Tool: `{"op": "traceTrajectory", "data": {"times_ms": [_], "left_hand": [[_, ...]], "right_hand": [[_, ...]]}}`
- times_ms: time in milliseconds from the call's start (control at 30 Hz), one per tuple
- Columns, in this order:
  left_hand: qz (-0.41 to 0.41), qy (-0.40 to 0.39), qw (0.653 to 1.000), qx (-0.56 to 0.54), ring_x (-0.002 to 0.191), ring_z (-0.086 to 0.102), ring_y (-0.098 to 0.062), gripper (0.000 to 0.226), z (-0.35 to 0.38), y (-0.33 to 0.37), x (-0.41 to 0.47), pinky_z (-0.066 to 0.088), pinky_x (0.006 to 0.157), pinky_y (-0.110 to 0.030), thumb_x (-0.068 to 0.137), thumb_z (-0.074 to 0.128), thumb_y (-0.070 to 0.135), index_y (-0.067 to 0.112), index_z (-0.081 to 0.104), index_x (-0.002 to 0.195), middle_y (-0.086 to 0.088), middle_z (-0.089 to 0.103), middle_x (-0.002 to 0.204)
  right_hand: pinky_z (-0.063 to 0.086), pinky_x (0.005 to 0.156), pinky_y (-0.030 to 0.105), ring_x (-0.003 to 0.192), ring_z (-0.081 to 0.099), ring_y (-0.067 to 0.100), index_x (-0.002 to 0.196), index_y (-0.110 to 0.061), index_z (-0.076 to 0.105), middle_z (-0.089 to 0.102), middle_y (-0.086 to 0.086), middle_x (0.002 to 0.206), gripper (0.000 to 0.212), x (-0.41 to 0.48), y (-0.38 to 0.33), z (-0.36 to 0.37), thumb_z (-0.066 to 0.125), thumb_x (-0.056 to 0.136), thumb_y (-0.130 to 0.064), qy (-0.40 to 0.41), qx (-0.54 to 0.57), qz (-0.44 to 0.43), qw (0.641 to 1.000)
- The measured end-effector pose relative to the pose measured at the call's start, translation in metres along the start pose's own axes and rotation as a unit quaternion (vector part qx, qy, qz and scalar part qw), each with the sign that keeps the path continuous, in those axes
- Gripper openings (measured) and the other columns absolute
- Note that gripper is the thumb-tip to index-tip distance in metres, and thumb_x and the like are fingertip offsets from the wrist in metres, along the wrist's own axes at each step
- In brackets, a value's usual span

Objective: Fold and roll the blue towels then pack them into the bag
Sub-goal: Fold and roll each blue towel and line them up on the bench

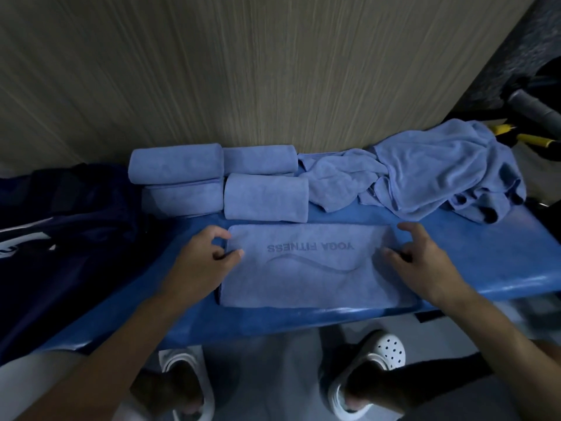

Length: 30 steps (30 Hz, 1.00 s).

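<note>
Rolled towels [218, 180] lie behind folded towel [306, 268], bag [60, 238] left.

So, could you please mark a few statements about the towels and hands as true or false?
1. Four rolls lie at the back of the bench. True.
2. The flat towel reads YOGA FITNESS. True.
3. The heap lies left of the rolls. False: it lies to their right.
4. Both hands are on the heap. False: the left hand and right hand are at the flat towel's ends.
</note>
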<state>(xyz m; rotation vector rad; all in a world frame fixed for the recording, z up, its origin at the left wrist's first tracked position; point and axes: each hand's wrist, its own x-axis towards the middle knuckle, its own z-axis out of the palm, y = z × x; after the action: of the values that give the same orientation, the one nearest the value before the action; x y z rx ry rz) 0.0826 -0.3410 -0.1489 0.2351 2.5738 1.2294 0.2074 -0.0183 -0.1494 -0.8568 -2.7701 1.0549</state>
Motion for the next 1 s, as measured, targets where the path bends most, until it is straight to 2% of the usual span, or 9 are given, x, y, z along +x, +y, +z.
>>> {"op": "traceTrajectory", "data": {"times_ms": [100,200,300,400,533,633,767,833,1000], "left_hand": [[0.014,-0.028,0.999,-0.006,0.052,0.045,-0.010,0.027,-0.003,0.001,-0.006,0.040,0.058,-0.029,0.089,0.067,0.018,0.032,0.054,0.108,-0.003,0.047,0.056],[0.062,-0.026,0.997,0.047,0.051,0.046,-0.003,0.033,-0.003,-0.004,-0.010,0.040,0.060,-0.021,0.089,0.065,0.007,0.030,0.060,0.112,0.007,0.047,0.056],[0.089,-0.023,0.990,0.109,0.076,0.059,-0.005,0.039,0.002,-0.006,-0.012,0.039,0.067,-0.011,0.091,0.062,0.004,0.014,0.061,0.128,0.001,0.062,0.082],[0.097,-0.040,0.984,0.146,0.097,0.048,-0.013,0.041,0.007,-0.006,-0.013,0.037,0.091,-0.021,0.096,0.055,0.008,0.010,0.052,0.137,-0.001,0.047,0.109],[0.206,0.093,0.949,0.218,0.102,0.054,-0.024,0.037,0.019,0.007,-0.014,0.045,0.091,-0.037,0.095,0.044,0.025,0.007,0.062,0.122,-0.007,0.053,0.117],[0.269,0.033,0.931,0.243,0.116,0.057,-0.026,0.048,0.043,0.022,-0.010,0.045,0.101,-0.037,0.095,0.031,0.030,0.006,0.062,0.123,-0.007,0.061,0.127],[0.277,-0.032,0.897,0.343,0.149,0.022,-0.014,0.063,0.059,0.007,-0.006,0.018,0.122,-0.036,0.097,0.023,0.047,0.017,0.035,0.151,0.001,0.027,0.160],[0.280,-0.045,0.878,0.386,0.151,0.006,-0.010,0.067,0.054,-0.004,-0.004,0.011,0.123,-0.037,0.097,0.021,0.054,0.022,0.020,0.156,0.005,0.011,0.164],[0.283,-0.063,0.865,0.410,0.151,-0.004,-0.011,0.075,0.044,-0.010,-0.002,0.006,0.123,-0.037,0.095,0.021,0.063,0.023,0.012,0.157,0.004,0.002,0.165]], "right_hand": [[0.035,0.059,0.032,0.061,0.051,0.013,0.137,-0.008,0.041,0.050,-0.001,0.058,0.056,-0.004,0.007,0.004,0.067,0.088,-0.017,0.027,-0.011,-0.030,0.999],[0.043,0.068,0.040,0.068,0.057,0.035,0.135,-0.009,0.042,0.046,-0.012,0.062,0.054,-0.007,0.010,0.005,0.066,0.087,-0.011,0.035,-0.059,-0.089,0.994],[0.046,0.074,0.048,0.078,0.061,0.041,0.131,-0.013,0.041,0.049,-0.005,0.068,0.049,-0.003,0.015,0.002,0.064,0.088,-0.012,0.031,-0.087,-0.075,0.993],[0.046,0.078,0.048,0.088,0.060,0.041,0.129,-0.013,0.045,0.054,0.001,0.078,0.046,-0.005,0.018,0.000,0.065,0.088,-0.019,0.031,-0.093,-0.055,0.994],[0.042,0.086,0.048,0.109,0.051,0.037,0.126,-0.010,0.056,0.057,0.013,0.121,0.045,-0.011,0.004,0.007,0.046,0.092,-0.038,0.137,-0.199,-0.169,0.955],[0.034,0.107,0.045,0.134,0.043,0.028,0.132,-0.013,0.055,0.050,0.010,0.142,0.054,-0.017,-0.008,0.025,0.028,0.098,-0.045,0.067,-0.246,-0.256,0.932],[0.022,0.113,0.046,0.142,0.036,0.027,0.145,-0.017,0.045,0.038,0.010,0.153,0.069,-0.022,0.001,0.043,0.009,0.101,-0.056,-0.003,-0.330,-0.251,0.910],[0.023,0.113,0.047,0.142,0.035,0.027,0.147,-0.019,0.040,0.035,0.011,0.155,0.070,-0.019,0.006,0.039,0.006,0.100,-0.058,-0.018,-0.349,-0.240,0.906],[0.027,0.113,0.053,0.144,0.031,0.027,0.150,-0.022,0.033,0.030,0.009,0.157,0.069,-0.013,0.009,0.031,0.002,0.100,-0.058,-0.040,-0.356,-0.204,0.911]]}}
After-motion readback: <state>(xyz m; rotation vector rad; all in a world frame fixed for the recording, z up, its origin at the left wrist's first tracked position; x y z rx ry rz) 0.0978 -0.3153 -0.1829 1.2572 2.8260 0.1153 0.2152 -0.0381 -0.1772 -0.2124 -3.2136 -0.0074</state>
